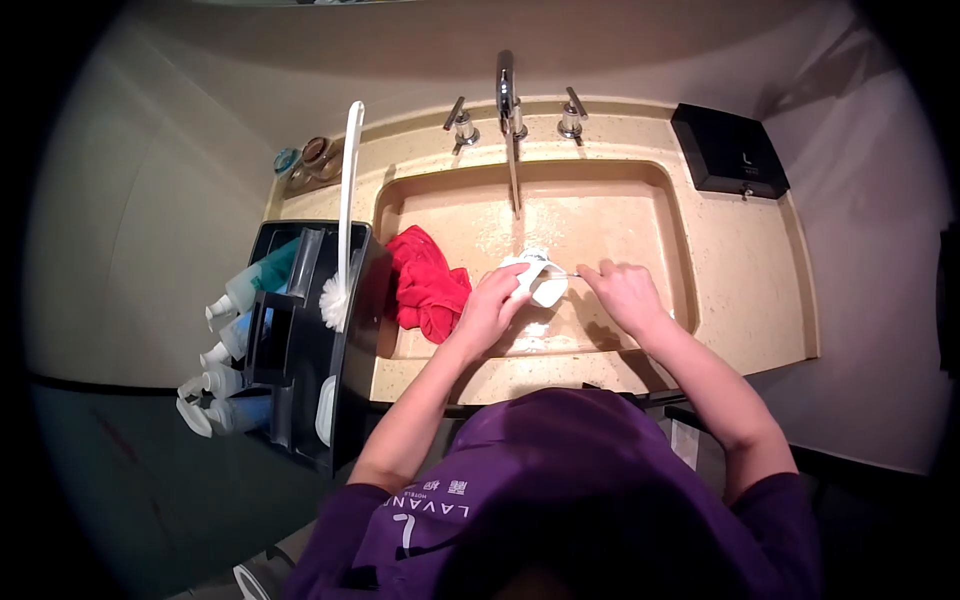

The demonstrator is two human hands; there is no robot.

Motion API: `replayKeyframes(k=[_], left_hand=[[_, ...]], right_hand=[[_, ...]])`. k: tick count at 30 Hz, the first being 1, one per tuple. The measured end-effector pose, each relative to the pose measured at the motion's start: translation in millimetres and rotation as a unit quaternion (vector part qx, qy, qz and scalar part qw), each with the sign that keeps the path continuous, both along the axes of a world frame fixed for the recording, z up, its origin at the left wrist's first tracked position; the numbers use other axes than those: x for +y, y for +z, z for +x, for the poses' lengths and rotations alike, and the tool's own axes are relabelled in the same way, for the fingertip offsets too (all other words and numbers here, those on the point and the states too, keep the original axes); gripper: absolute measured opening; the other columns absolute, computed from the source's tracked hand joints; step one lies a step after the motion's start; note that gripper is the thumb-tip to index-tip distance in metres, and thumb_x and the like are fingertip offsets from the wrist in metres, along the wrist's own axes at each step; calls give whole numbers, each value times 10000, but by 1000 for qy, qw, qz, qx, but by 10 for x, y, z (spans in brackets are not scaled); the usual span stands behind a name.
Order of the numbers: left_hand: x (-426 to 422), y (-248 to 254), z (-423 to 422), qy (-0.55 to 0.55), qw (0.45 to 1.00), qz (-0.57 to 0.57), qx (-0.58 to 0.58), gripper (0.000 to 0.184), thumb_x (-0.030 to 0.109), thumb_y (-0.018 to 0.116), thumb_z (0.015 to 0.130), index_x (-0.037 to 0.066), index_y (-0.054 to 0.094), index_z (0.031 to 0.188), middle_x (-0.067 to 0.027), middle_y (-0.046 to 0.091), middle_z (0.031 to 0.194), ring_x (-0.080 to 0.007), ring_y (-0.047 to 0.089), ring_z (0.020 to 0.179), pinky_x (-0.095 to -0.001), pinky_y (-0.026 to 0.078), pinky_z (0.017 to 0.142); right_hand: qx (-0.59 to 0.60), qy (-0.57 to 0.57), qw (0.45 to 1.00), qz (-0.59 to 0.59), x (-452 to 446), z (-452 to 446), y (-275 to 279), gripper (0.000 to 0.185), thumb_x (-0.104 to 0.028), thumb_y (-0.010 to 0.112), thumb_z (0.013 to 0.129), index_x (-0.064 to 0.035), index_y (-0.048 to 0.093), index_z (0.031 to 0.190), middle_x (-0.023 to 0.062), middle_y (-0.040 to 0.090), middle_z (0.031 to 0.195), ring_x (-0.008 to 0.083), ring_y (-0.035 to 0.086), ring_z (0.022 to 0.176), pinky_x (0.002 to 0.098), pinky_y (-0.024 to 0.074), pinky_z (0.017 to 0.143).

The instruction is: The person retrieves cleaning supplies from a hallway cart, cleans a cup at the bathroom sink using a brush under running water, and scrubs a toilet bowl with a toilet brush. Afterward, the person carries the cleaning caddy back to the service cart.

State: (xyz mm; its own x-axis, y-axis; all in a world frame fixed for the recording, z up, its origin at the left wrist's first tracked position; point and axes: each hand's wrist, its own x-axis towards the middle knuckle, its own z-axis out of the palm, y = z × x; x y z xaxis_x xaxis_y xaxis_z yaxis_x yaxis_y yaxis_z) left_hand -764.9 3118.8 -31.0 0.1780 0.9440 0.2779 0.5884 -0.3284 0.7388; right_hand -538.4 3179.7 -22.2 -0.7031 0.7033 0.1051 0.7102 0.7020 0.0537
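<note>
A speckled beige surface [755, 270] runs along the far wall, with a rectangular basin [610, 205] set into it. At the far edge stands a tap [506, 90], from which a thin stream of water [514, 180] falls; a left handle [464, 127] and a right handle [571, 120] flank it. The white cup [550, 291] is over the near middle of the basin, tilted, its mouth turned to the right and nearer me. The fingers of my left hand [494, 303] are closed on its left side. Those of my right hand [624, 294], just to the right, pinch a thin rod [573, 275] that points left into the cup's mouth. A red cloth [428, 285] lies crumpled at the basin's left. Farther left are a black caddy [372, 270], several bottles [262, 275] and a white long-handled brush [350, 190]; at far right, a black box [728, 150].
</note>
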Motion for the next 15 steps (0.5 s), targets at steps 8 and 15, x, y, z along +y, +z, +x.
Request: replayKeyframes(k=[8,15], left_hand=[[50,54,-8,-54,997,-9,50,182,130,567,814,0,549,940,-114,528,1145,-299,496,989,-352,407,854],[13,48,-57,-36,997,20,71,148,113,590,790,-2,530,861,-105,515,1172,-309,490,927,-369,426,811]], right_hand=[[-8,-18,960,-280,-198,-246,-164,232,-171,481,859,-48,566,1035,146,587,672,242,634,671,329,487,508],[350,-209,526,-747,-234,-267,280,269,-235,399,929,-85,560,1084,-45,377,545,66,280,419,223,246,377]])
